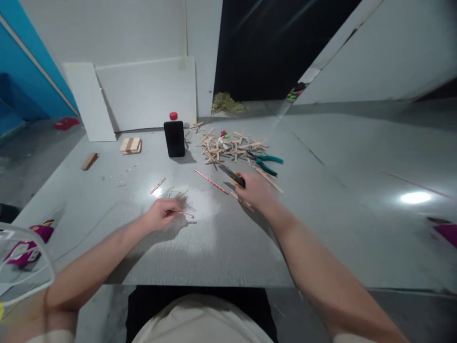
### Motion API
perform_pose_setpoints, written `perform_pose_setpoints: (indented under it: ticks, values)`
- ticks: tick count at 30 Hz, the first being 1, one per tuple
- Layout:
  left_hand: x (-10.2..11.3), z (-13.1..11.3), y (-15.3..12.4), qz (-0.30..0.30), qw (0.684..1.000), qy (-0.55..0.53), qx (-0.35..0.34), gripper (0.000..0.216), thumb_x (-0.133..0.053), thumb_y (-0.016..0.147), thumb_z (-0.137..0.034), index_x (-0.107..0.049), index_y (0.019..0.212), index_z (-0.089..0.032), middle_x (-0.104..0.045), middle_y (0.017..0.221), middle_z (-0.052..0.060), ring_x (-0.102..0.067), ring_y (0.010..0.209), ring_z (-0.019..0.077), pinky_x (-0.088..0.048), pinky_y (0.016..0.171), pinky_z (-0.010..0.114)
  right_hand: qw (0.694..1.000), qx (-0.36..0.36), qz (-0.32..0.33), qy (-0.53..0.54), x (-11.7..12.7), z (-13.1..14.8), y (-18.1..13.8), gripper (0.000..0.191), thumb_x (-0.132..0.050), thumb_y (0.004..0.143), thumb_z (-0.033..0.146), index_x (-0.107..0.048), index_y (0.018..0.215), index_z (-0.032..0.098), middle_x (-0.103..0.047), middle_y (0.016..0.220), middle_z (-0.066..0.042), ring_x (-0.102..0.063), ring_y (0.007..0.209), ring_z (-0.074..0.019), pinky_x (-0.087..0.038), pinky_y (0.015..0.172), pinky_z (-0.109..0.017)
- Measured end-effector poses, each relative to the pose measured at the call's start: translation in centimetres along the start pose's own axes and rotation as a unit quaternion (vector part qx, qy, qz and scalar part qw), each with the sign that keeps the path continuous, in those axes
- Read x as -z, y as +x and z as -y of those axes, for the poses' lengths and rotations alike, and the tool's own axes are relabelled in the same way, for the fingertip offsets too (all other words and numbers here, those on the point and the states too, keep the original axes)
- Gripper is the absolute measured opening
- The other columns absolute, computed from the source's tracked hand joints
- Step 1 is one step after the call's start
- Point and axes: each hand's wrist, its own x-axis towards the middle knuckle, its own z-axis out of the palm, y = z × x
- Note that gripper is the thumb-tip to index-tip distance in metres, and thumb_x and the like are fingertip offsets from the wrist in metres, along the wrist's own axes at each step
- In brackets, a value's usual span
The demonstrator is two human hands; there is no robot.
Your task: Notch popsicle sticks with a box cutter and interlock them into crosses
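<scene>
My left hand (162,215) rests on the grey table (321,224), fingers pinched on a thin wooden stick (185,213) that points right. My right hand (257,190) is closed round a black and yellow cutter (233,176), whose tip points toward the far left. A wooden stick (243,201) lies partly under that hand. A pink striped stick (211,182) lies just left of the cutter. Another small wooden stick (157,186) lies beyond my left hand.
A pile of wooden sticks (228,145) lies at the back, with green-handled pliers (266,163) beside it. A black bottle with a red cap (174,136) stands nearby. Stacked wood pieces (131,145) and a wood block (89,161) lie to the left. White boards (143,93) lean on the wall.
</scene>
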Motion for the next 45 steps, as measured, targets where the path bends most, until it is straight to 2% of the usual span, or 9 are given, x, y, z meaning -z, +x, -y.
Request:
perform_pose_setpoints:
  ticks: [8,11,14,19,24,31,34,38,45]
  values:
    - [-0.5,-2.2,0.2,-0.077,0.989,0.022,0.124,0.037,-0.066,0.095,-0.051,-0.068,0.077,-0.019,-0.064,0.068,0.001,-0.053,0.062,0.0141,-0.04,0.061,0.026,1.0,0.02,-0.005,-0.015,-1.4,-2.8,-1.5,0.017,-0.06,0.086,0.017,-0.076,0.09,0.014,-0.075,0.092,-0.021,-0.071,0.096,-0.0355,-0.052,0.086,-0.042]
    - [-1.4,-4.5,0.7,-0.086,0.984,0.03,0.15,0.04,-0.056,0.101,-0.048,-0.056,0.072,-0.02,-0.051,0.062,-0.004,-0.043,0.059,0.0128,-0.032,0.059,0.026,0.997,0.056,-0.032,0.03,-1.2,-2.1,-1.8,0.026,-0.057,0.091,0.021,-0.077,0.105,0.012,-0.075,0.111,-0.025,-0.07,0.108,-0.0384,-0.053,0.096,-0.049]
    - [-2.4,-6.6,1.5,-0.066,0.985,0.029,0.155,0.037,-0.05,0.101,-0.046,-0.053,0.075,-0.021,-0.049,0.066,-0.004,-0.045,0.063,0.014,-0.034,0.062,0.026,0.987,0.109,-0.04,0.108,-1.3,-0.6,-2.9,0.032,-0.054,0.099,0.031,-0.073,0.122,0.018,-0.075,0.124,-0.019,-0.07,0.119,-0.0333,-0.054,0.106,-0.049]
    - [-3.7,-7.9,3.0,0.002,0.985,0.033,0.17,0.019,-0.056,0.091,-0.036,-0.065,0.095,-0.02,-0.052,0.067,-0.004,-0.05,0.061,0.015,-0.036,0.061,0.026,0.957,0.187,0.011,0.22,-2.1,1.7,-5.0,0.038,-0.056,0.102,0.028,-0.065,0.139,0.023,-0.079,0.116,-0.009,-0.076,0.098,-0.0213,-0.061,0.094,-0.039]
    - [-4.4,-7.3,4.3,0.043,0.981,0.075,0.171,0.049,-0.067,0.079,-0.027,-0.064,0.127,-0.018,-0.051,0.063,-0.008,-0.051,0.059,0.0156,-0.036,0.062,0.026,0.937,0.219,0.05,0.266,-3.4,2.4,-5.1,0.037,-0.066,0.097,0.025,-0.07,0.134,0.024,-0.081,0.108,-0.009,-0.077,0.091,-0.0218,-0.062,0.086,-0.037]
    - [-3.8,-6.9,4.6,0.07,0.975,0.126,0.168,0.052,-0.073,0.089,-0.042,-0.066,0.137,-0.023,-0.071,0.083,-0.002,-0.064,0.069,0.0162,-0.045,0.066,0.026,0.945,0.188,0.058,0.261,-3.5,2.1,-4.7,0.016,-0.063,0.097,0.024,-0.079,0.099,0.024,-0.08,0.082,-0.003,-0.073,0.073,-0.0197,-0.054,0.068,-0.031]
    - [-0.4,-5.5,3.7,0.006,0.957,0.189,0.221,0.038,-0.072,0.096,-0.045,-0.071,0.128,-0.024,-0.077,0.104,0.003,-0.07,0.082,0.0177,-0.055,0.078,0.029,0.951,0.171,0.059,0.251,-3.0,2.0,-4.7,0.015,-0.063,0.097,0.024,-0.078,0.098,0.025,-0.079,0.078,-0.002,-0.072,0.07,-0.0187,-0.051,0.065,-0.028]
    - [4.1,-2.0,2.4,-0.141,0.882,0.303,0.331,0.039,-0.068,0.104,-0.041,-0.065,0.135,-0.017,-0.066,0.136,0.012,-0.068,0.118,0.0264,-0.06,0.101,0.049,0.956,0.155,0.057,0.243,-2.8,1.9,-4.7,0.016,-0.062,0.096,0.024,-0.078,0.099,0.024,-0.08,0.079,-0.002,-0.072,0.07,-0.019,-0.053,0.067,-0.029]
    - [4.2,1.7,2.2,-0.132,0.863,0.319,0.369,0.036,-0.068,0.105,-0.04,-0.066,0.133,-0.019,-0.067,0.136,0.011,-0.069,0.117,0.0252,-0.062,0.1,0.047,0.958,0.136,0.044,0.249,-2.9,1.5,-4.4,0.016,-0.063,0.094,0.029,-0.079,0.097,0.024,-0.082,0.083,-0.005,-0.075,0.074,-0.0226,-0.055,0.068,-0.033]
